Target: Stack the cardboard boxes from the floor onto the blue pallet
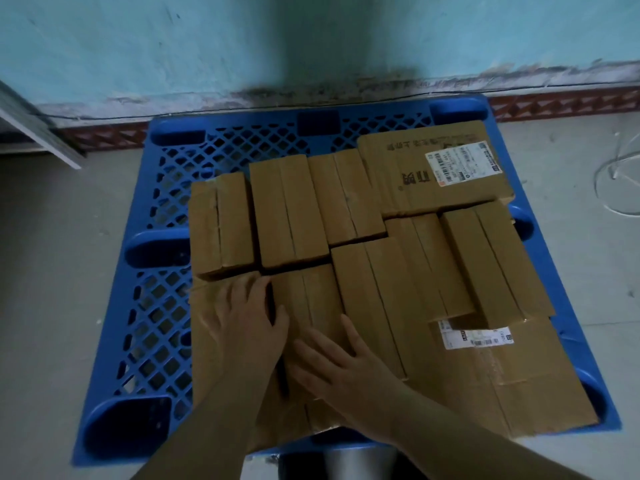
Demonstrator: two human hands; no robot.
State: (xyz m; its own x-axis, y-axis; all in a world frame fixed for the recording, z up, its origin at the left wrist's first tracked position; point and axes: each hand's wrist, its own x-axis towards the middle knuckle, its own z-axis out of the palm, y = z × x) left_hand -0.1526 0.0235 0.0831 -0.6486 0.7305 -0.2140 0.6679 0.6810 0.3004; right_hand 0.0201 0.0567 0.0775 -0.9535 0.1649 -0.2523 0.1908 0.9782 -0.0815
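A blue lattice pallet (pixel 162 188) lies on the floor against the wall, with several brown cardboard boxes packed on it. Narrow boxes stand side by side across the middle (pixel 289 209). A wide flat box with a shipping label (pixel 433 168) lies at the back right. Another labelled flat box (pixel 512 375) lies at the front right. My left hand (pixel 247 317) rests flat, fingers spread, on a low box at the front left (pixel 204 320). My right hand (pixel 341 365) presses flat on the narrow box beside it (pixel 311 299). Neither hand grips anything.
A pale blue wall (pixel 207 46) with a patterned red skirting (pixel 571 102) runs behind the pallet. A white panel edge (pixel 38 133) leans at the far left. Thin white cable (pixel 616 174) loops on the grey floor at the right. Bare lattice shows along the pallet's left side.
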